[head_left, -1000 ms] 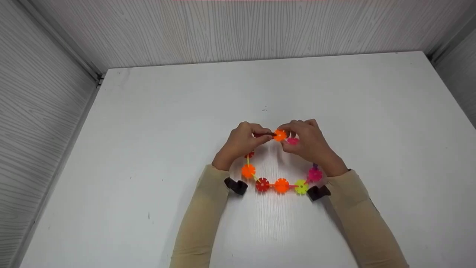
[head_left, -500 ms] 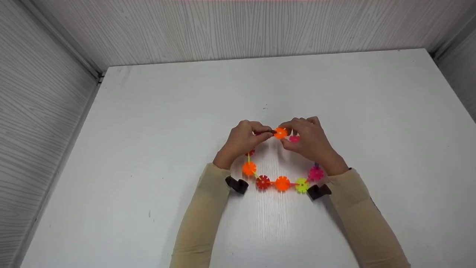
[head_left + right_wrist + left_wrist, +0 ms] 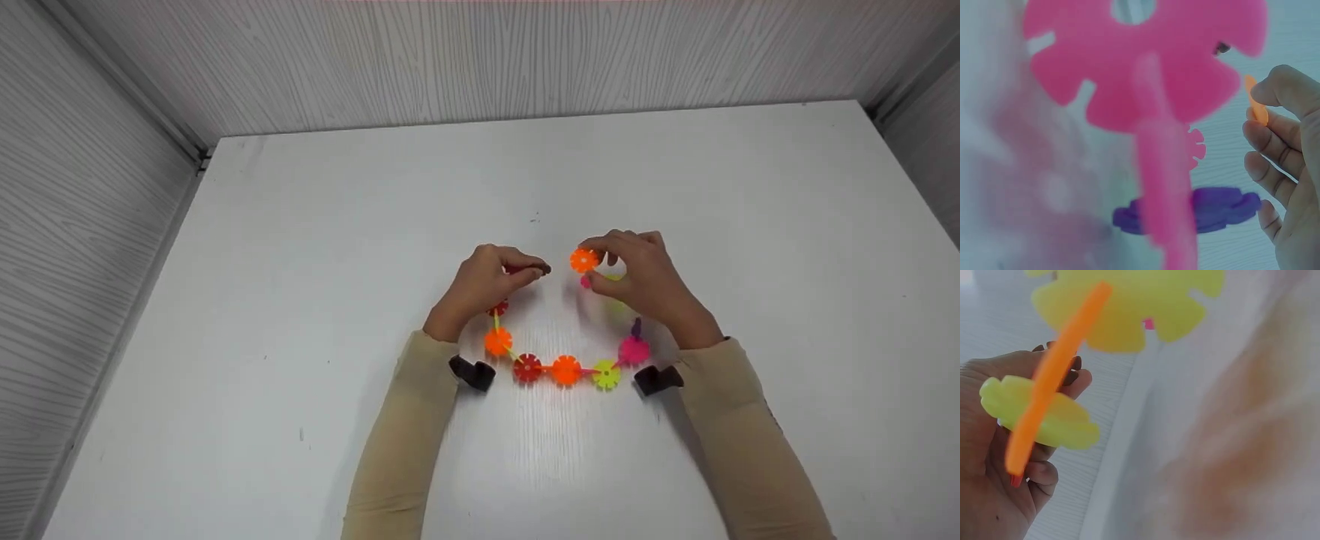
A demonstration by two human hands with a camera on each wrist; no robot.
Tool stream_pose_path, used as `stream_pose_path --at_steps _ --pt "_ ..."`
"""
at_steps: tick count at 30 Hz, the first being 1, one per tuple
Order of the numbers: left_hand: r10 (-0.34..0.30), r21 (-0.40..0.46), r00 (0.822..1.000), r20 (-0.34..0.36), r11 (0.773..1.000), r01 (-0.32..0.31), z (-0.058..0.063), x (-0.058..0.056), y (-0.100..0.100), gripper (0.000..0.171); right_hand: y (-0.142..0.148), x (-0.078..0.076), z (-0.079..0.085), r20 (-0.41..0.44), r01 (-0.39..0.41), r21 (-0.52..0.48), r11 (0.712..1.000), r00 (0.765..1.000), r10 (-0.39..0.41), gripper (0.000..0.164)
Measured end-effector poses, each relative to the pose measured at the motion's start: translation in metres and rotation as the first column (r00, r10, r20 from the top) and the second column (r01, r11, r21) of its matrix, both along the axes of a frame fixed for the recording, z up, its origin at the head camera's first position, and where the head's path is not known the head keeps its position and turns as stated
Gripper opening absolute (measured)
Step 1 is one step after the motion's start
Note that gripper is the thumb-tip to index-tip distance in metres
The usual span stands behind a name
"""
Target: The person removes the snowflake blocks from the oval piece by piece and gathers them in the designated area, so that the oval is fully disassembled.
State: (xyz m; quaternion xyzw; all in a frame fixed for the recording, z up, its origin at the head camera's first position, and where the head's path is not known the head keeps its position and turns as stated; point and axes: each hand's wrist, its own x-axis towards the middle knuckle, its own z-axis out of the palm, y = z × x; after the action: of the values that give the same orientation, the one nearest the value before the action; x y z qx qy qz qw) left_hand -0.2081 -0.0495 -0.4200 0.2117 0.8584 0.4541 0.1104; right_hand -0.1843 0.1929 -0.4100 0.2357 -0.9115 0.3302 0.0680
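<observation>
In the head view my right hand (image 3: 645,274) pinches an orange notched disc (image 3: 583,260) between thumb and index finger; in the right wrist view that orange disc (image 3: 1257,101) shows almost edge-on. My left hand (image 3: 491,281) pinches a dark brown notched piece (image 3: 546,268) at its fingertips, a gap away from the orange disc. Below the hands a curved chain of interlocked plastic discs runs between the wrists: red (image 3: 527,367), orange (image 3: 566,370), yellow (image 3: 606,373) and pink (image 3: 634,350) among them. A purple disc (image 3: 1224,211) hangs near my right palm.
The chain lies on a white table (image 3: 337,225), with a wood-grain panel (image 3: 480,60) behind it and another at the left. Black straps (image 3: 474,373) sit at both wrists over beige sleeves (image 3: 397,442). A small pink disc (image 3: 586,282) shows beside my right thumb.
My right hand has moved right and slightly away from me with the orange disc, which has parted from the dark piece in my left hand. A yellow disc now shows below the right hand.
</observation>
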Motion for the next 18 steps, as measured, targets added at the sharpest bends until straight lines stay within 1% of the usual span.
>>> stream_pose_path --at_steps 4,7,10,14,16,18 --pt "0.009 -0.014 1.000 -0.014 1.000 -0.010 -0.002 0.000 0.001 0.020 0.004 -0.001 0.000 0.031 0.027 -0.010 1.000 0.999 -0.026 0.032" --pt "0.017 -0.042 1.000 -0.007 0.999 -0.017 -0.003 -0.001 0.001 0.019 0.010 -0.002 0.001 0.050 0.053 -0.024 0.998 0.997 -0.052 0.032" --pt "0.017 -0.064 1.000 0.001 0.998 -0.017 -0.003 -0.001 0.000 0.019 0.016 -0.004 0.001 0.048 0.066 -0.045 0.997 0.997 -0.064 0.032" --pt "0.009 -0.045 1.000 0.006 0.999 -0.009 -0.003 -0.001 0.000 0.018 0.024 -0.006 0.000 0.031 0.062 -0.079 0.995 0.998 -0.060 0.032" --pt "0.000 -0.027 1.000 0.008 1.000 0.000 -0.003 -0.001 -0.001 0.018 0.027 -0.006 0.001 0.034 0.068 -0.093 0.993 0.997 -0.065 0.032" --pt "-0.010 -0.008 1.000 0.024 1.000 0.011 -0.002 -0.001 -0.001 0.018 0.030 -0.006 0.002 0.050 0.084 -0.102 0.991 0.996 -0.079 0.032"
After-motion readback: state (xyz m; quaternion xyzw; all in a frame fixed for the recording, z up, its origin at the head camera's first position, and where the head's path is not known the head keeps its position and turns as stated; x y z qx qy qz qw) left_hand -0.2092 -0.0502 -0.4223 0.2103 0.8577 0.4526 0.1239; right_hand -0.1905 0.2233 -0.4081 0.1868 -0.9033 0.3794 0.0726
